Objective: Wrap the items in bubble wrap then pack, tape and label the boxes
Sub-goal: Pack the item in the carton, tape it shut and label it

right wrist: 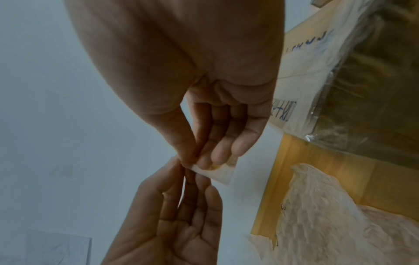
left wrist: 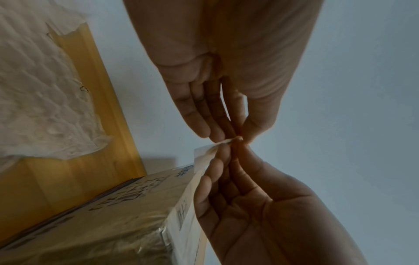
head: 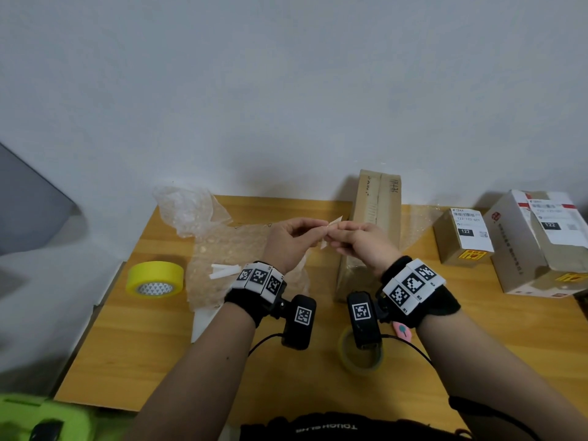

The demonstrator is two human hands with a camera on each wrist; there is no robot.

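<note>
The print on the small label (right wrist: 223,173) is too blurred to read.

The small brown box's label (head: 470,225) reads "122-122-007" and "122"; the bigger box's label (head: 558,226) reads "122".

The head camera looks forward and down from above the wooden table (head: 133,345), facing the wall behind it, with the tall cardboard box (head: 372,224) standing at the table's back edge a little right of centre and both forearms reaching toward it. The left wrist camera sits close under the left hand (left wrist: 226,62) and looks along it toward the wall, the box low and left of the fingers. The right wrist camera looks likewise along the right hand (right wrist: 192,71); both wrist views share that box (right wrist: 362,71), the meeting fingertips and the bubble wrap (left wrist: 40,89).
</note>
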